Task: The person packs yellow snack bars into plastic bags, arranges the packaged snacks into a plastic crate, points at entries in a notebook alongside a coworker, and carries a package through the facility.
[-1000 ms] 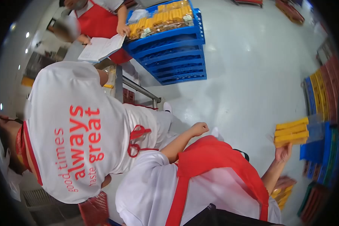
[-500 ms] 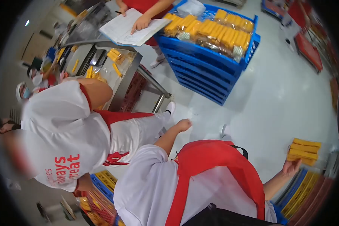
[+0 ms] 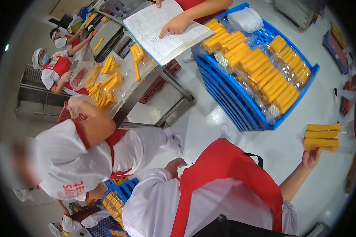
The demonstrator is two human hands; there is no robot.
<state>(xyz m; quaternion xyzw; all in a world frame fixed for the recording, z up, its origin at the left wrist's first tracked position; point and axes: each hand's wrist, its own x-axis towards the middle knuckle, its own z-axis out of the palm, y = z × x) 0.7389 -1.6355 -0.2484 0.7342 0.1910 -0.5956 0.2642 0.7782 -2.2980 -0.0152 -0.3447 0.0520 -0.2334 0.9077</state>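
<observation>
My right hand (image 3: pixel 311 157), stretched out at the right, grips a clear plastic pack of yellow bars (image 3: pixel 321 136) by its lower edge. Several bars lie side by side in the pack. My left hand (image 3: pixel 176 165) hangs near my waist, fingers loosely curled with nothing visible in them; my sleeve and apron partly hide it. Ahead stands a stack of blue crates (image 3: pixel 241 103), the top one filled with similar packs of yellow bars (image 3: pixel 261 73) and a crumpled clear plastic bag (image 3: pixel 245 19).
Another person's hand (image 3: pixel 176 26) points at an open logbook (image 3: pixel 162 29) beside the crates. A co-worker in white (image 3: pixel 75 154) stands close on my left. Loose yellow bars (image 3: pixel 108 87) lie on a metal table (image 3: pixel 140 85). More crates (image 3: pixel 116 201) are at lower left.
The crate stack and logbook now appear nearer and larger. My right hand still holds the pack, now raised slightly. My left hand has drawn back towards my body.
</observation>
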